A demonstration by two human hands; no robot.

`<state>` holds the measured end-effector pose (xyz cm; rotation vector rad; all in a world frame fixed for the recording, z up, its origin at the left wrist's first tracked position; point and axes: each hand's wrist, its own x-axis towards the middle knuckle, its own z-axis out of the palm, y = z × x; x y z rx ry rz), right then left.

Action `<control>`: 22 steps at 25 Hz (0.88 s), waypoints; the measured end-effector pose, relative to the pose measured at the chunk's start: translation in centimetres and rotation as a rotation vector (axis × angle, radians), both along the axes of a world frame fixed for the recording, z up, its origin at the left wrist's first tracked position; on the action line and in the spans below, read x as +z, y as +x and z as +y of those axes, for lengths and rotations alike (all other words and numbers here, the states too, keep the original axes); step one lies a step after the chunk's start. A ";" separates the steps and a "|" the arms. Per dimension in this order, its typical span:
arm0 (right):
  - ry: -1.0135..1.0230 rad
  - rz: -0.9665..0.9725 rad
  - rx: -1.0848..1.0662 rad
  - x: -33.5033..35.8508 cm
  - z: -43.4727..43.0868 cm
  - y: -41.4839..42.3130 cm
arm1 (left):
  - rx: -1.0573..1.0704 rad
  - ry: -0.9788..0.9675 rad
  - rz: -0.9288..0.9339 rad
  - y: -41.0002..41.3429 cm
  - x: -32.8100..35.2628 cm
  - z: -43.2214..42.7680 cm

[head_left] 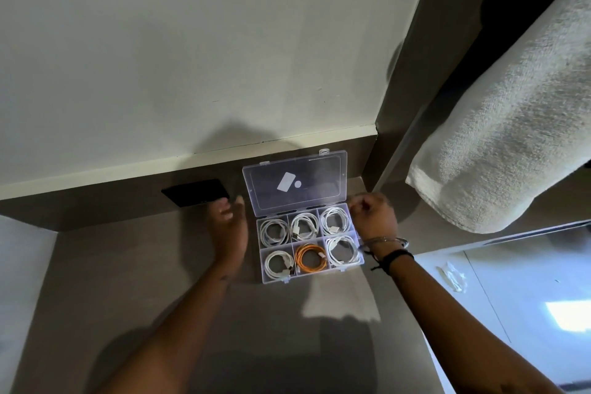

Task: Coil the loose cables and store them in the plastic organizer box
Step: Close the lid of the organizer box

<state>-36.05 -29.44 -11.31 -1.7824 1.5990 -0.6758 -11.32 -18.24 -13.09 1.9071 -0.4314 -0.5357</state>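
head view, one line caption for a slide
Six coiled cables fill the open organizer box; both hands flank it.

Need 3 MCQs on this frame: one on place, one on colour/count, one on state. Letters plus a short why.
1. Where in the clear plastic six-compartment organizer box does the coiled orange cable lie?
A. far row, left
B. near row, middle
C. far row, right

2. How many compartments hold coiled white cables?
A. three
B. four
C. five

3. What state is the transparent hinged lid in?
A. open, tilted back toward the wall
B. shut and latched
C. taken off and lying on the floor

Answers:
1. B, since the orange coil sits between two white coils in the row nearest the person.
2. C, since every compartment but the orange one holds a white coil.
3. A, since the lid stands up behind the compartments, still joined to the box.
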 end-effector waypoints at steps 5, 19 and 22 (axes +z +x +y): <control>0.425 -0.454 0.031 0.8 -3.0 2.3 | -0.325 -0.020 0.356 1.3 3.0 -2.6; -0.214 0.525 0.681 -2.9 6.4 -4.1 | -1.109 0.358 -0.746 -3.0 -3.8 7.9; -0.206 0.592 0.706 -2.6 6.8 -3.5 | -1.058 0.308 -0.844 -3.5 -4.0 8.0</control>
